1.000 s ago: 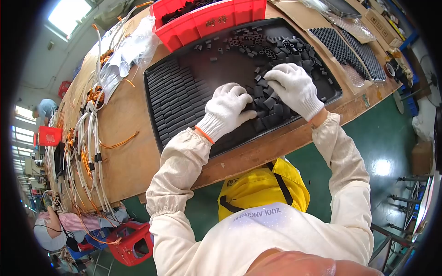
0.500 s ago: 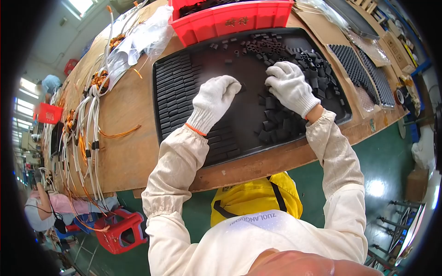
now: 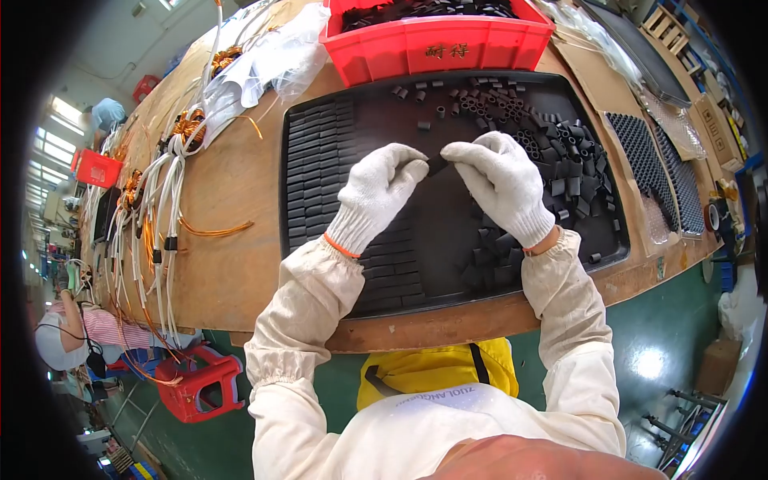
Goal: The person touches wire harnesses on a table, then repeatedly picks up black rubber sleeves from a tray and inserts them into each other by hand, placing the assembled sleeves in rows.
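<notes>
My left hand point(image 3: 379, 192), in a white knit glove, is closed in a pinch over the middle of a black tray point(image 3: 448, 290). Between its fingertips and those of my gloved right hand point(image 3: 502, 186) is a small black tube piece point(image 3: 437, 166), partly hidden by the fingers. My right hand pinches at the piece's right side. Black pieces point(image 3: 320, 170) lie in tight rows along the tray's left side. Loose short black tubes point(image 3: 574, 168) are heaped on the right, some standing on end at the back.
Behind the tray stands a red bin point(image 3: 436, 54) of black pieces. White cables with copper coils point(image 3: 188, 128) and clear plastic bags point(image 3: 284, 60) lie to the left. Black foam sheets point(image 3: 644, 164) are at right. A red stool point(image 3: 200, 384) and another person point(image 3: 96, 328) are at lower left.
My right hand has moved left from the loose pile to meet my left hand at the black piece. The camera view has shifted slightly, with more of the red bin showing.
</notes>
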Motion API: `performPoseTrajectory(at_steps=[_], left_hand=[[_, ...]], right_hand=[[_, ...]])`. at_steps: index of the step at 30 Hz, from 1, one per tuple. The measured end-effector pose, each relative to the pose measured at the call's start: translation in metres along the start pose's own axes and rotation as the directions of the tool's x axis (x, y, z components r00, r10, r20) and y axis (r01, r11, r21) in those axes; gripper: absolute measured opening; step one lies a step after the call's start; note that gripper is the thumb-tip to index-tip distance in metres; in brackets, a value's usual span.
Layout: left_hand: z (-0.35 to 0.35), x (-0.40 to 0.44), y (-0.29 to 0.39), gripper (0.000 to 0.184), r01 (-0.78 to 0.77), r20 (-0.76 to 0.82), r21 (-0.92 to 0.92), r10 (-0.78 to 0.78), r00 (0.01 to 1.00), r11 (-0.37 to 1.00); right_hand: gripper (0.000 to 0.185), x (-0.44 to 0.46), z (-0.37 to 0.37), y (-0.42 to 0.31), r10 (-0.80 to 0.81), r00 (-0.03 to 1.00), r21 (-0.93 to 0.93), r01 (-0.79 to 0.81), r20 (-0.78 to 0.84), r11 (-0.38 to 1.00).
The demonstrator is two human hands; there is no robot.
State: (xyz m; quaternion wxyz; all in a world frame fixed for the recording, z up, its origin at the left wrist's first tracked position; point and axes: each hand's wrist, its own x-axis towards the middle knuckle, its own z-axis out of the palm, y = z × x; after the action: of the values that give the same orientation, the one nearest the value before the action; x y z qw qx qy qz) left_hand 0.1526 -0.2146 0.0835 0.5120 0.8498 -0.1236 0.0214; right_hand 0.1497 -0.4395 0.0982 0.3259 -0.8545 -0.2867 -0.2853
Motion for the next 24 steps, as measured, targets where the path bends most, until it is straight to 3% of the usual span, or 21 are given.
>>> performPoseTrajectory(at_steps=[2,4,9,11,12,14,15,18,19,24], left_hand=[[0.000,-0.001,0.006,0.013,-0.016,-0.001,0.005,0.016,1.000,1.000],[0.001,-0.004,0.004,0.014,-0.134,-0.025,-0.008,0.134,0.991,0.991],[0.005,-0.010,0.004,0.020,-0.260,0.027,0.024,0.260,0.965,0.965],[0.011,-0.011,0.009,0.025,-0.173,0.016,-0.282,0.185,0.983,0.944],[0.010,-0.013,0.013,0.025,-0.169,0.017,-0.285,0.181,0.983,0.944],[0.002,-0.014,0.027,0.035,0.122,0.213,-0.529,-0.008,0.977,0.839],[-0.007,-0.012,0.027,0.038,0.202,0.372,-0.375,-0.053,0.927,0.905],[-0.008,-0.010,0.024,0.037,0.329,0.472,-0.408,-0.111,0.874,0.851],[-0.006,-0.011,0.021,0.037,0.335,0.456,-0.511,-0.080,0.886,0.792],[-0.007,-0.011,0.018,0.033,0.298,0.405,-0.578,-0.050,0.913,0.760]], right_hand=[[0.024,-0.001,-0.003,0.003,-0.035,0.999,-0.068,0.035,0.003,0.997],[0.026,0.001,-0.008,-0.002,-0.044,0.999,-0.082,0.044,-0.003,0.996],[0.024,-0.003,-0.008,-0.003,-0.041,0.999,-0.030,0.042,0.028,0.999],[0.024,-0.003,-0.008,-0.003,-0.045,0.999,-0.037,0.044,-0.005,0.998],[0.024,-0.004,-0.008,-0.003,-0.048,0.998,-0.041,0.046,-0.036,0.998],[0.024,-0.005,-0.008,-0.003,-0.067,0.998,-0.027,0.066,-0.021,0.997],[0.025,-0.004,-0.008,-0.002,-0.090,0.996,-0.011,0.090,-0.009,0.996],[0.027,-0.005,-0.009,-0.004,-0.126,0.992,-0.015,0.126,-0.006,0.992],[0.027,-0.005,-0.009,-0.004,-0.126,0.992,-0.014,0.126,-0.003,0.992],[0.031,-0.003,-0.011,-0.010,-0.043,0.998,0.092,0.046,-0.039,0.995]])
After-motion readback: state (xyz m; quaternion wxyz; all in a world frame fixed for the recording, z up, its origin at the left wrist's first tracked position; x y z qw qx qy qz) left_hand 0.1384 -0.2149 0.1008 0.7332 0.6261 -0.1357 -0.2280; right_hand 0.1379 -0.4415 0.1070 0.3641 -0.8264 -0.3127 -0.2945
